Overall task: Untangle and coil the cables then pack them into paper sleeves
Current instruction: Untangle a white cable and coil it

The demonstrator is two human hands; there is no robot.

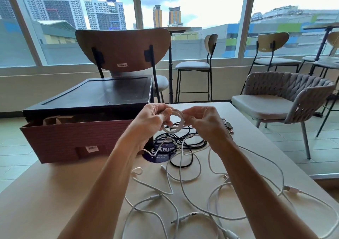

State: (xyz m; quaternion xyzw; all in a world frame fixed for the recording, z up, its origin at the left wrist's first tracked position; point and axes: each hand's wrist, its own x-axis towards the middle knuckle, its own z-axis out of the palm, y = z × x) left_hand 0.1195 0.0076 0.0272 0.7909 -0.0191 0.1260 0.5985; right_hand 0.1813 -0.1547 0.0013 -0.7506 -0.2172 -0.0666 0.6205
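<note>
The coiled cable [173, 130] you held was white, as were the loose cables [190, 214] strewn over the pale beige bench [55, 193]. Behind the coil lay black cables [197, 143], partly over a dark blue round sticker [159, 155] with white lettering. Your cardboard box [73, 137] was reddish brown with a faint brick-like pattern and a small white label [92, 148]. The boxy unit [91, 95] behind it was black. The armchair [293, 86] showed a grey braided weave.

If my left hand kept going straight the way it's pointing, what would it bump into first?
Most likely your right hand, holding the far side of the white cable coil your left hand grips, though depth is unclear.
</note>
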